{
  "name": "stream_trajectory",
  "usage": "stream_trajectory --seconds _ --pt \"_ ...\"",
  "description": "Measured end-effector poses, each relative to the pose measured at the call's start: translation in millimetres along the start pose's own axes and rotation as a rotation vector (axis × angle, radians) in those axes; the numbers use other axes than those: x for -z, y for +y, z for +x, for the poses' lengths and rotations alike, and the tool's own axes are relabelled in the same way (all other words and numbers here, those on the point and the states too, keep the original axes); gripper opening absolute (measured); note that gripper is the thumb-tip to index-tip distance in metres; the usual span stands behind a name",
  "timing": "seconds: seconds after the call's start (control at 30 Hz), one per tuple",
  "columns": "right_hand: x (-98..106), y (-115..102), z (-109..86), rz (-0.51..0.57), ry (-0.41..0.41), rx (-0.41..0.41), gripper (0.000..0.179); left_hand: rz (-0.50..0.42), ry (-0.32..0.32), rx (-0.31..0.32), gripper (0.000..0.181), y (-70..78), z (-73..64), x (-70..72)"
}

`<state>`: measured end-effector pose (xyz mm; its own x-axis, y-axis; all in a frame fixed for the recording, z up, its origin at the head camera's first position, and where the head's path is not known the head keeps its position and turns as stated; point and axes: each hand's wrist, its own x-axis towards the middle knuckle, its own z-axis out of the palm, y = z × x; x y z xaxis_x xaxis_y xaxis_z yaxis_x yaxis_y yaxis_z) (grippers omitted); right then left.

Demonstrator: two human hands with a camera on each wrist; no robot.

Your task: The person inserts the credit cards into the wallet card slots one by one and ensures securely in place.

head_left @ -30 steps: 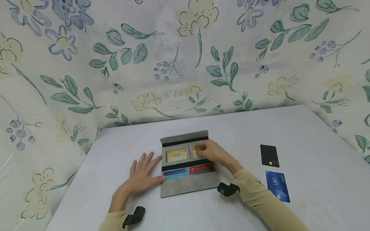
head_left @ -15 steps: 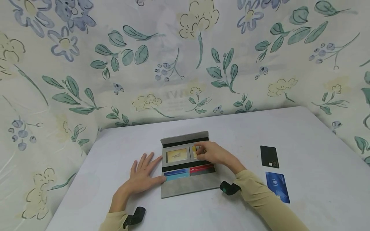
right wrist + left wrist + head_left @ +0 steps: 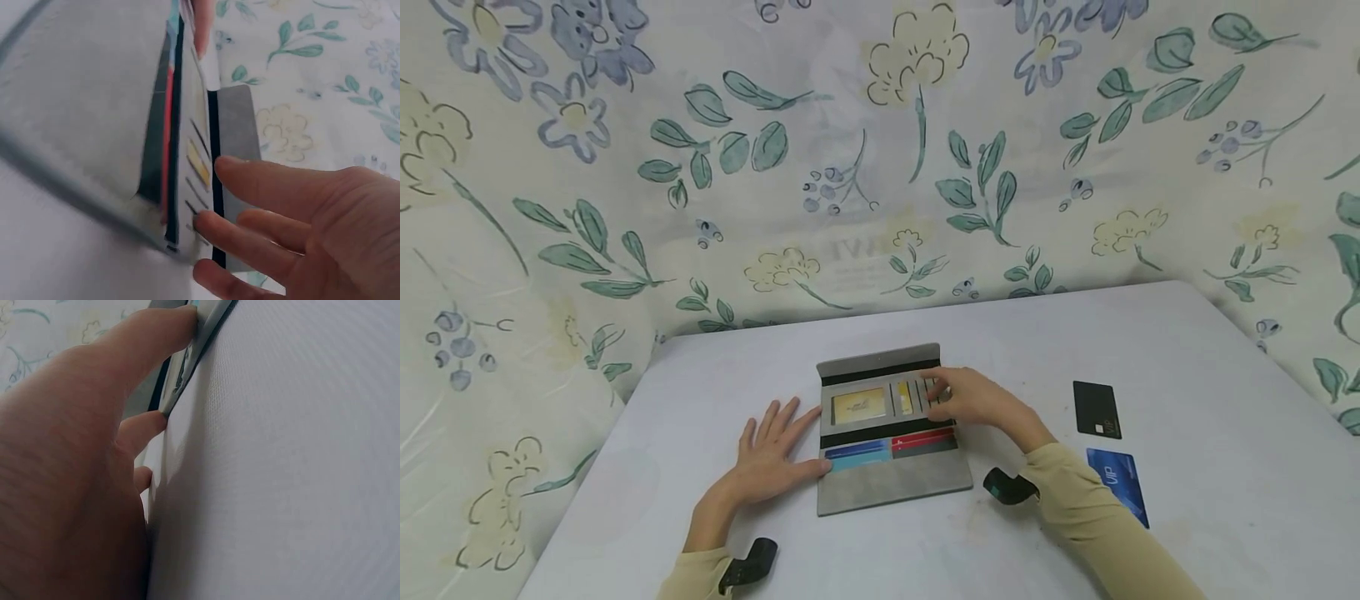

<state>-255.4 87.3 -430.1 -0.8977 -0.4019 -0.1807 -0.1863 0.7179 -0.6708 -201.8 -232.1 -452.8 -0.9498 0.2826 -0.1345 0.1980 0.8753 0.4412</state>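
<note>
A grey wallet (image 3: pixel 895 487) lies unfolded on the white table, its top flap raised. My left hand (image 3: pixel 775 462) rests flat with fingers spread; its thumb (image 3: pixel 165 331) and index fingertip touch the wallet's left edge. Over the wallet's upper right section is my right hand (image 3: pixel 981 404), its fingers loosely bent and nothing between them. Beside those fingers a yellow card (image 3: pixel 198 164) sits in a narrow slot, with bare slots alongside. Blue cards (image 3: pixel 856 452) and a red card (image 3: pixel 922 437) fill the lower pockets. A gold picture shows through the window (image 3: pixel 859 406) at upper left.
To the right on the table (image 3: pixel 1015 333) lie a black VIP card (image 3: pixel 1097 409) and a blue VIP card (image 3: pixel 1122 483), the latter partly behind my right sleeve (image 3: pixel 1097 517). A floral curtain (image 3: pixel 850 167) hangs behind the table.
My right hand has shifted right, off the yellow card, uncovering it and the slots beside it. My left hand and the wallet have stayed in place.
</note>
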Motion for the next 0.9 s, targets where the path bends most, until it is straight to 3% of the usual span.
stream_trajectory --seconds 0.23,0.47,0.9 --pt "7 17 -12.8 0.041 -0.029 0.071 0.067 0.0 0.003 -0.011 0.086 0.6 0.5 0.1" --pt "23 45 -30.1 -0.156 0.036 0.115 0.061 0.012 0.004 -0.005 0.087 1.6 0.5 0.3" --pt "60 79 -57.3 -0.361 -0.026 0.055 0.069 0.01 0.009 -0.017 0.086 -1.3 1.4 -0.8"
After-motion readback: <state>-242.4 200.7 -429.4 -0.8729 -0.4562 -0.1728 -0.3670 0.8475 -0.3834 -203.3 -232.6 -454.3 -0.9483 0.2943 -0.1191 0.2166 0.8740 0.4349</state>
